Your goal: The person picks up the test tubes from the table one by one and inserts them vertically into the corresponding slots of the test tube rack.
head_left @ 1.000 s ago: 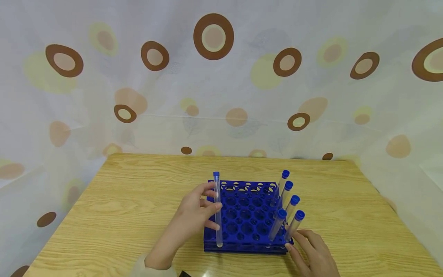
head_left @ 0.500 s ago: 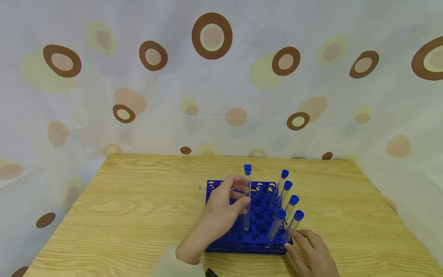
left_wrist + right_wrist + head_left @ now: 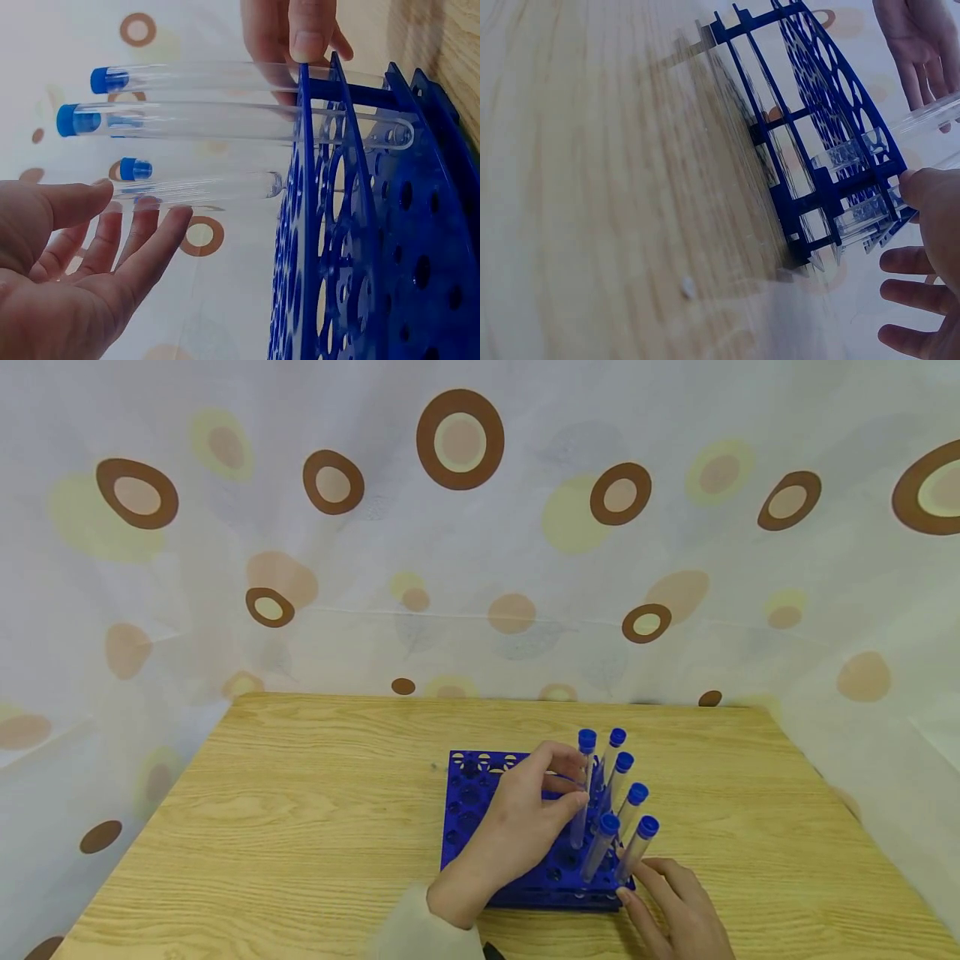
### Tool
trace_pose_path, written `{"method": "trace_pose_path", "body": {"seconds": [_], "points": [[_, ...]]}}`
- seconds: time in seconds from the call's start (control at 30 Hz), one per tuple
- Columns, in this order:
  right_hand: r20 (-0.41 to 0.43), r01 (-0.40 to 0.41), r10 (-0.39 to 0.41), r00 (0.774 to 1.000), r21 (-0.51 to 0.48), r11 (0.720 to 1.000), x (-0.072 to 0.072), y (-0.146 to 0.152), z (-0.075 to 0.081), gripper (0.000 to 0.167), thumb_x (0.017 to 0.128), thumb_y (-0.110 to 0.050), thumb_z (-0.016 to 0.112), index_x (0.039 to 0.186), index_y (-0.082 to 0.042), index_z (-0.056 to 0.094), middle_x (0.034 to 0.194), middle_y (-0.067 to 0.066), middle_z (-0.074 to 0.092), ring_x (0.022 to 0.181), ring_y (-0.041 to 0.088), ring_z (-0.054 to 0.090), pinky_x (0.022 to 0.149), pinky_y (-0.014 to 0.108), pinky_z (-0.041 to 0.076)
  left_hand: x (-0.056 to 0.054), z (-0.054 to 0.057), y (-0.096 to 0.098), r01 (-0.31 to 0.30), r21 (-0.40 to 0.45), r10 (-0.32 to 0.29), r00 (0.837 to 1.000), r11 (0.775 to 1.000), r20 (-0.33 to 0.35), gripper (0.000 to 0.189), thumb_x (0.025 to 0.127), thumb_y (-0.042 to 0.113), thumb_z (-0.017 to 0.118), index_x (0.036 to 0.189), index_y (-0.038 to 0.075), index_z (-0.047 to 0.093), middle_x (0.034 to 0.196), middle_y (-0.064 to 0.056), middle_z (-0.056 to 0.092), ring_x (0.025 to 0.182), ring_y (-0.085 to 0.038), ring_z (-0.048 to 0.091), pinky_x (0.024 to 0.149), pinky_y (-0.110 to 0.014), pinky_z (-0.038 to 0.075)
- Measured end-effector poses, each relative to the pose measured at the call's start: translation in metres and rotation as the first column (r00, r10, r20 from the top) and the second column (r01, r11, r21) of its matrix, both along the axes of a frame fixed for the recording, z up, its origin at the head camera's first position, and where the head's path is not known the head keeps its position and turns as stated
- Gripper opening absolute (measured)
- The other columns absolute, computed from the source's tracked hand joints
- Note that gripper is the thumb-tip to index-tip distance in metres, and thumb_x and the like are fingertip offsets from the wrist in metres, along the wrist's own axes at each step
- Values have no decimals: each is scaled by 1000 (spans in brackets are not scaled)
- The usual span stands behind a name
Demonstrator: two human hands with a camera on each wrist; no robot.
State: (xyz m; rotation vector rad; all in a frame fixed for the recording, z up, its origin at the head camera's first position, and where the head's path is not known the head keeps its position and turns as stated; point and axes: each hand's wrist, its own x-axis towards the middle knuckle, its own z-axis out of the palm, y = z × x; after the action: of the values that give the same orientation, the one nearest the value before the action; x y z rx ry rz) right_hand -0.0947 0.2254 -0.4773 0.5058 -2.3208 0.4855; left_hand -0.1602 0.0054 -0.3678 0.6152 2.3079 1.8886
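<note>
My left hand (image 3: 517, 818) pinches a clear test tube with a blue cap (image 3: 577, 831) between thumb and fingertips. It holds the tube nearly upright over the right part of a blue test tube rack (image 3: 555, 900). In the left wrist view the tube's rounded bottom (image 3: 271, 184) is right at the top plate's holes. Several capped test tubes (image 3: 600, 850) stand in the rack's right side, leaning slightly. My right hand (image 3: 682, 914) grips the rack's front right corner, its thumb on the edge in the right wrist view. Its other fingers (image 3: 915, 296) spread out below the thumb.
The rack stands on a wood-grain table (image 3: 315, 793), near its front edge. Behind and at both sides hangs a pale curtain (image 3: 480, 560) with brown and yellow circles. The standing tubes crowd close to the left hand's fingertips.
My left hand has carried the test tube rightward across the rack, from its left end to beside the standing tubes. The right hand and rack stay in place.
</note>
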Motion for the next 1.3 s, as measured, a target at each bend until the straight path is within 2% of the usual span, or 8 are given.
{"method": "trace_pose_path", "body": {"seconds": [0.1,0.37,0.57,0.8,0.97,1.1,1.3], "points": [[7,3,-3,1000,-1,1000,0,0,0,31,77,-19,84,105,-10,75,97,1,68,83,18,62,71,24,49,-1,-2,4,7,-2,-7,1000,1000,-10,30,95,11,66,121,24,58,113,8,61,102,-4,63,79,-17,54],[-12,-12,12,1000,-2,1000,-1,1,-2,27,85,-27,79,105,-9,75,96,3,68,82,20,62,70,24,49,-1,-7,8,26,-46,-26,1000,999,-13,28,94,6,67,114,22,58,111,7,62,100,-3,62,82,-15,54],[13,14,-14,1000,1,1000,0,-1,0,30,78,-20,84,104,-10,75,96,2,68,83,18,62,70,23,49,-1,-12,10,35,-86,-33,999,996,23,28,94,5,67,114,23,57,111,8,63,99,-2,63,83,-15,54],[33,32,-32,999,-4,999,2,-1,1,32,75,-16,85,104,-10,75,96,1,68,84,18,62,71,23,49,-1,-18,14,47,-122,-49,999,991,-13,26,92,3,67,109,20,58,108,7,63,94,1,63,79,-14,53],[37,34,-34,999,-7,999,2,-2,1,33,73,-15,86,104,-9,75,97,2,68,84,19,62,72,22,48,0,-20,15,54,-161,-53,999,986,7,25,92,2,68,106,20,58,105,8,63,92,2,62,75,-14,53],[46,47,-47,998,-7,999,3,-3,2,34,73,-15,86,104,-9,75,97,1,68,84,18,62,72,20,47,-1,-22,15,57,-178,-54,998,982,17,24,92,4,69,105,20,57,104,9,62,91,2,61,75,-14,53],[50,47,-47,998,-7,999,3,-3,3,35,72,-13,86,105,-9,75,97,1,68,84,18,62,72,19,48,-1,-24,15,49,-182,-51,999,982,-5,23,92,4,69,105,19,57,102,6,63,90,1,60,78,-15,53]]}}
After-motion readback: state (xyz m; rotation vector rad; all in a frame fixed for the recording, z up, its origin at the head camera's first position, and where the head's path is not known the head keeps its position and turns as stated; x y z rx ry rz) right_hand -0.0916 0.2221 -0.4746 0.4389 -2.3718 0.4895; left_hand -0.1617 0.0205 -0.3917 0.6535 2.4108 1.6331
